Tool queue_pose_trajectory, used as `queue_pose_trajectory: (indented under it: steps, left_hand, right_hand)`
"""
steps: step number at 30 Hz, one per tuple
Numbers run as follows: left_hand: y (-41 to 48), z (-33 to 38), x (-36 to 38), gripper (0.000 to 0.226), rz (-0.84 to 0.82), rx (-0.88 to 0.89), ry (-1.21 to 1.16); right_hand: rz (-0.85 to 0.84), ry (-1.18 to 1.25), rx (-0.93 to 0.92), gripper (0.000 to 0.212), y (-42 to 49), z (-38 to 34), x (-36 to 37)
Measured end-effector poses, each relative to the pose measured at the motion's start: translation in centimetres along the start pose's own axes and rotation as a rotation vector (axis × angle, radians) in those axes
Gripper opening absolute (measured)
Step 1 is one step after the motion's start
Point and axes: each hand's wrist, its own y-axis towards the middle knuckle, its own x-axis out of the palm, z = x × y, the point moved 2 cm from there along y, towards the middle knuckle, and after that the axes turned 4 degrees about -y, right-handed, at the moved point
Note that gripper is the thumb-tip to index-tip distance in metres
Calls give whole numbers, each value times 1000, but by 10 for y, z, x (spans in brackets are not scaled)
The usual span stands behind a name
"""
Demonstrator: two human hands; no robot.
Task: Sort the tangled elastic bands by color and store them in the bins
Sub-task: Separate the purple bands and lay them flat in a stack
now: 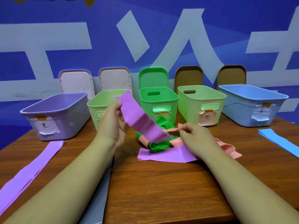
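Tangle (155,143) of elastic bands at mid-table, three colours: purple, green, salmon-pink. We hold it from both sides.

Item 1, purple elastic band (137,117): a wide flat strip. Its raised end is in our left hand (113,122), thumb and curled fingers pinching the edge, above the table and in front of a pale green bin (93,113). From there its long axis slopes down and to the right into the knot. A flat purple fold, likely the same band, lies on the wooden table (161,183) beneath our right wrist.

Item 2, pink band (228,148): our right hand (194,136) pinches a gathered part of it between thumb and forefinger, just right of where the purple strip enters the knot. The rest trails to the right on the table.

Item 3, green band (163,125): bunched between the two and touching both. How it loops round them we cannot tell.

Destination, lilac bin (72,125): far left of the row, lid off, up and to the left of our left hand, which is the nearer one.

Judgement: the purple strip should draw free along its own line, up and leftward toward the lilac bin, while the right hand anchors the pink. The fold under the right wrist may drag.

Also present: loose purple bands (32,168) laid flat at left, and blue bands (279,141) at right.
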Motion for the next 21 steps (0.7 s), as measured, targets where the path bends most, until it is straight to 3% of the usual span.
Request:
queue_pose_trajectory:
  steps: [4,7,11,14,18,21]
  left_hand:
    - [-2,14,-2,18,71,43,153]
    - [-7,7,6,11,-61,23,175]
    - [-15,-8,11,15,-235,-21,408]
    - [-24,-21,13,16,-334,-44,494]
    - [-32,-31,15,23,-413,-88,501]
    - [-32,-34,14,24,-440,-109,516]
  right_hand:
    - [1,-62,-23,14,2,2,2]
    - [81,-80,-116,15,1,0,0]
    - [186,-2,-278,16,-9,-18,-6]
    - [74,232,-425,22,-20,-32,0]
    - [-122,191,-483,28,-26,-38,10]
    - [-174,218,-465,30,-27,-39,11]
